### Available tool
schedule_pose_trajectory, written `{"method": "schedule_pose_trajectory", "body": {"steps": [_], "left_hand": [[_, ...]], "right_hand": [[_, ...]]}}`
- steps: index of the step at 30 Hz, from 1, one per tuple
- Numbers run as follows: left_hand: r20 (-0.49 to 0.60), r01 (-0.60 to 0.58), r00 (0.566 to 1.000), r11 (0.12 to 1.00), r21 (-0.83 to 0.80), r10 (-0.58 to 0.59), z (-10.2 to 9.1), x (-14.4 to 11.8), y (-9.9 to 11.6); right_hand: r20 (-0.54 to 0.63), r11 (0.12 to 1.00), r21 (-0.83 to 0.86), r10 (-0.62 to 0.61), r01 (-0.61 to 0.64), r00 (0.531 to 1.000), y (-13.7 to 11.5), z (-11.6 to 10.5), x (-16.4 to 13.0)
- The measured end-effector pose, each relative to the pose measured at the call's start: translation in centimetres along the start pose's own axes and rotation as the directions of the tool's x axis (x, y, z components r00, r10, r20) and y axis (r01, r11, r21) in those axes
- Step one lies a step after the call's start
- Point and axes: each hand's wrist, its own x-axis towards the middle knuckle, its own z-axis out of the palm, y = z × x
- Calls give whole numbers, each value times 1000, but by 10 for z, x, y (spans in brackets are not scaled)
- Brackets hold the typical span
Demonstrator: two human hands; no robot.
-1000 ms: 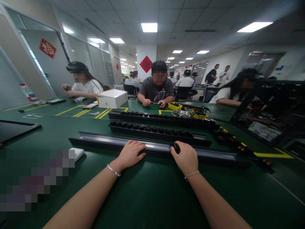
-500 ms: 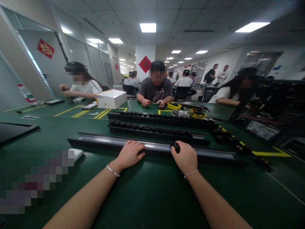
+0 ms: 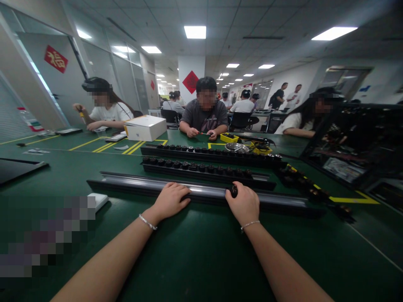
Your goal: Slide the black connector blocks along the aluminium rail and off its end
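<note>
Both hands unmoved — left hand (image 3: 171, 200) flat (rail (image 3: 204, 193)), right hand (image 3: 244, 204) gripping knob (image 3: 233, 191).

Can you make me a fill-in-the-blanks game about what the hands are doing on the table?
1. Both hands rest on the nearest long ____ rail.
2. The right hand pinches a small ____ knob.
3. The table is dark ____.
4. The left hand lies ____ on the rail.

Missing words: black; black; green; flat

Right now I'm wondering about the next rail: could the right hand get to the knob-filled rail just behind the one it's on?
Probably yes. The right hand rests on the near rail, and the knob-filled rail lies directly behind it with nothing between.
</note>
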Motion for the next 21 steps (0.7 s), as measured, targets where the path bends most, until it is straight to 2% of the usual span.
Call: {"method": "schedule_pose_trajectory", "body": {"steps": [21], "left_hand": [[3, -22, 1000, 1000, 10, 22, 0, 0, -2]], "right_hand": [[-14, 998, -5, 57, -57, 998, 12, -5, 2]]}}
